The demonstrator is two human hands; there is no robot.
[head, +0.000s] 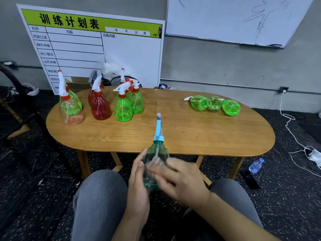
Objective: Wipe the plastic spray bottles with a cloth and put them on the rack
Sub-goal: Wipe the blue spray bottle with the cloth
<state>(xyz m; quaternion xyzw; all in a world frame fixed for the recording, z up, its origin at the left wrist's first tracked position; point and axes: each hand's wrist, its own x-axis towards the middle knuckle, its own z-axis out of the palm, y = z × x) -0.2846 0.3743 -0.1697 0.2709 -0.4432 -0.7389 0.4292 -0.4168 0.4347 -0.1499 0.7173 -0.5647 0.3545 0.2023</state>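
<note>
A teal spray bottle (156,164) is being held over the lap, just in front of the near edge of the oval wooden bench (191,133). Its long axis is running away from the person, with the pale blue nozzle pointing toward the far wall and tilted slightly upward; the base is nearest the body. The bottle is see-through and appears empty. The left hand (139,181) is being curled around the bottle's left side, thumb up along the body. The right hand (180,180) is being laid over the bottle's right side with fingers loosely bent against it; it is blurred, so its exact grip cannot be told, and no cloth can be made out.

On the bench, left of its centre, upright bottles are being kept in a group: a clear bottle (70,108) with a pinkish base and a green one close behind it, a red bottle (99,105), and two green bottles (129,104) touching each other. Right of the bench's centre, three green bottles (215,104) are lying on their sides in a row, touching. All appear empty. A small water bottle (256,165) is lying on the floor beyond the bench's right end.
</note>
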